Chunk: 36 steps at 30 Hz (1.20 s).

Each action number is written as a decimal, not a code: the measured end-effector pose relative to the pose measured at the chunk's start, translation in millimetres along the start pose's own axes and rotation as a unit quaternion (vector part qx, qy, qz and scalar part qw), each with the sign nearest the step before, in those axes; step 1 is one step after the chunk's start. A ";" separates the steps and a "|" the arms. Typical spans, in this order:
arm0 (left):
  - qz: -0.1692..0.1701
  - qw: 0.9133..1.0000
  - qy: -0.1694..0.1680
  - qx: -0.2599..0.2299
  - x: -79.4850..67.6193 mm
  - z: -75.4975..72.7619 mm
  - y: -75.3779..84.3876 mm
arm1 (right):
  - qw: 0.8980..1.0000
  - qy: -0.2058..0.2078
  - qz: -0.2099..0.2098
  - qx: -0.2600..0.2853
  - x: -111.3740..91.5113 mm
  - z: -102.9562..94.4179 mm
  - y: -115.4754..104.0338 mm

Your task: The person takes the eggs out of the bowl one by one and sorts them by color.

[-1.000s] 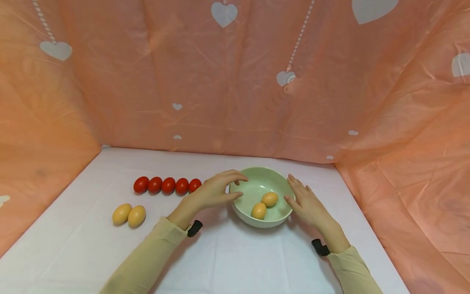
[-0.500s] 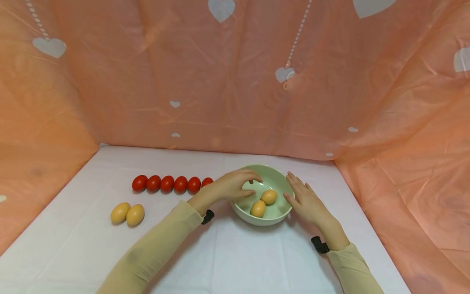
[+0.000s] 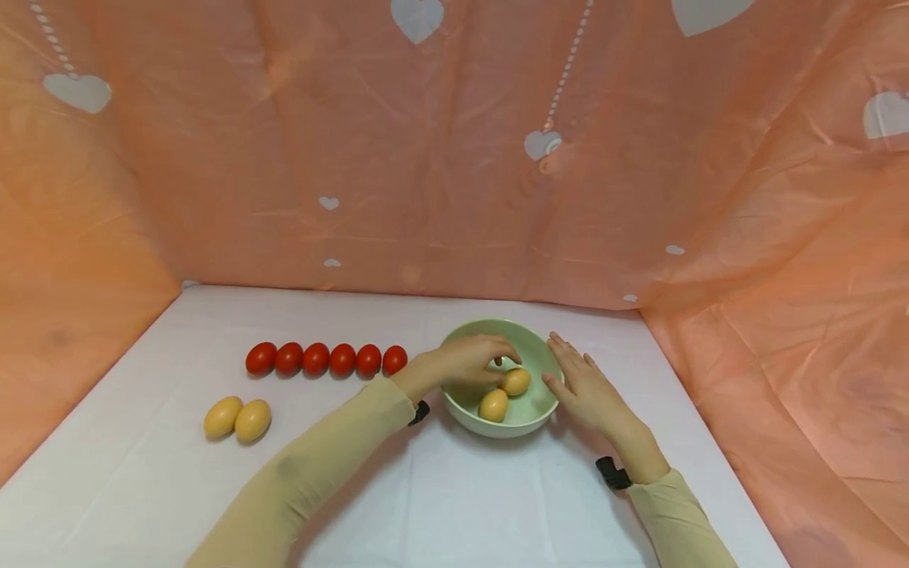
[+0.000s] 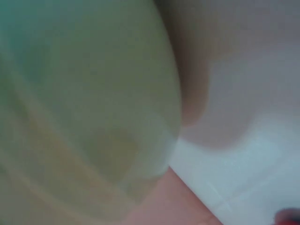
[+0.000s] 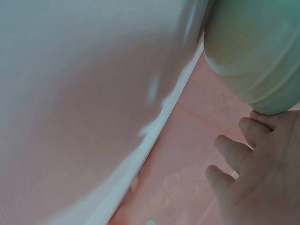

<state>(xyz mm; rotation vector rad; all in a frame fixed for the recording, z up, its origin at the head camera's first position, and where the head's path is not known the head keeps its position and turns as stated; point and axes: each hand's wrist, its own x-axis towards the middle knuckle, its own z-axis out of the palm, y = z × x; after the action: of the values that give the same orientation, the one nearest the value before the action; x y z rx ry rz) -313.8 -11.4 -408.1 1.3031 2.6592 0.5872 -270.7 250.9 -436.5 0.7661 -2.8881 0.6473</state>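
Observation:
A pale green bowl (image 3: 497,431) stands on the table, with two yellow eggs inside: a nearer one (image 3: 493,405) and a farther one (image 3: 516,382). Over the bowl's left side reaches my left hand (image 3: 474,361), fingers bent downward, thumb tip overlapping the farther egg's left edge in the head view. My right hand (image 3: 588,394) lies along the right rim with its fingers straight. In the right wrist view its fingers (image 5: 234,150) are spread right at the bowl's outer wall (image 5: 262,51). The left wrist view is blurred and mostly filled by the bowl (image 4: 93,93).
Several glossy red egg-shaped pieces (image 3: 316,360) form a row left of the bowl. Two more yellow eggs, one (image 3: 223,416) beside another (image 3: 252,420), lie at the left. Orange cloth walls (image 3: 426,173) enclose the white table (image 3: 454,505) at the back and sides.
My left hand has moved right, from the bowl's left rim to over its inside, close to the farther egg. My right hand has stayed at the right rim.

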 end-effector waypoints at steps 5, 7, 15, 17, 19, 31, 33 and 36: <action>-0.004 1.000 -0.020 -0.013 6.5 3.4 4.2 | 1.000 0.000 0.000 0.000 -0.5 0.9 0.3; -0.004 1.000 -0.024 -0.016 8.2 4.1 5.4 | 1.000 0.000 0.000 0.000 -0.4 0.9 0.2; -0.009 0.999 -0.019 -0.030 12.6 8.4 3.1 | 1.000 -0.001 0.003 0.000 -0.5 0.0 -1.0; -0.016 0.999 -0.019 -0.037 13.5 9.9 1.8 | 1.000 -0.001 0.003 0.001 -0.8 -0.2 -1.1; -0.021 0.999 -0.020 -0.041 14.5 11.7 0.6 | 1.000 -0.001 0.003 0.001 -0.9 -0.1 -1.0; -0.036 0.998 -0.019 -0.057 17.7 15.6 -0.7 | 1.000 0.004 0.000 -0.003 -2.1 0.3 -0.3; -0.034 0.998 -0.017 -0.054 17.1 15.4 -1.1 | 1.000 0.004 -0.001 -0.002 -1.9 0.3 -0.3; -0.037 0.998 -0.012 -0.048 15.4 14.5 -1.2 | 1.000 0.004 -0.001 -0.002 -1.3 0.3 -0.2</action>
<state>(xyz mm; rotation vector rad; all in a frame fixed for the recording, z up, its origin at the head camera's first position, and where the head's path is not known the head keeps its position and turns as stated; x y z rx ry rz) -320.2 4.1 -421.0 1.1722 2.6124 0.6764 -269.5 251.1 -436.8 0.7649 -2.8792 0.6423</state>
